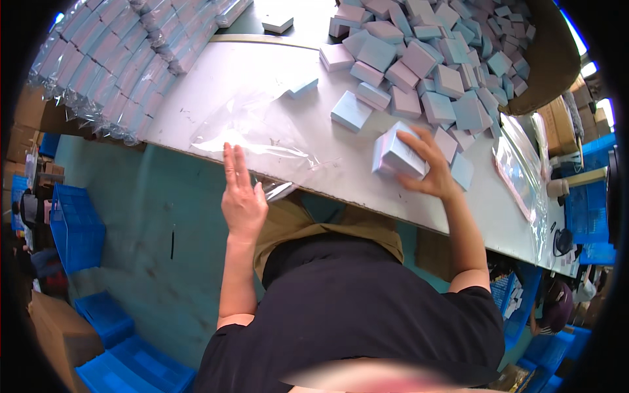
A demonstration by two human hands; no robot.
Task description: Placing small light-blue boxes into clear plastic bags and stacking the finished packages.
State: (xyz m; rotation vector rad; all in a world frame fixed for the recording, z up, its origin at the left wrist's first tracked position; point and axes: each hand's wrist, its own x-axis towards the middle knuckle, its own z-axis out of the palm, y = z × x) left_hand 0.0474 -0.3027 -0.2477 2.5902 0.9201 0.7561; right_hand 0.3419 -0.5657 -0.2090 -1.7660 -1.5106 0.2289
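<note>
My right hand [429, 164] is closed round small pale blue and pink boxes [398, 152], which look like a stack of two, just over the white table [367, 190]. A clear plastic bag [246, 128] lies flattened at the front edge of the table, part of it hanging over. At that edge my left hand [244, 204] has its fingers stretched out and holds nothing; the fingertips are beside the bag, and whether they touch it I cannot tell. Two loose boxes, one pale blue [352, 111] and one farther left [303, 87], lie beyond the bag.
A large heap of loose boxes [419, 62] spills from a tipped carton [553, 59] at the back right. Wrapped packs of boxes [105, 59] are stacked at the far left. More clear bags [521, 164] lie on the right. Blue crates [77, 226] stand on the green floor.
</note>
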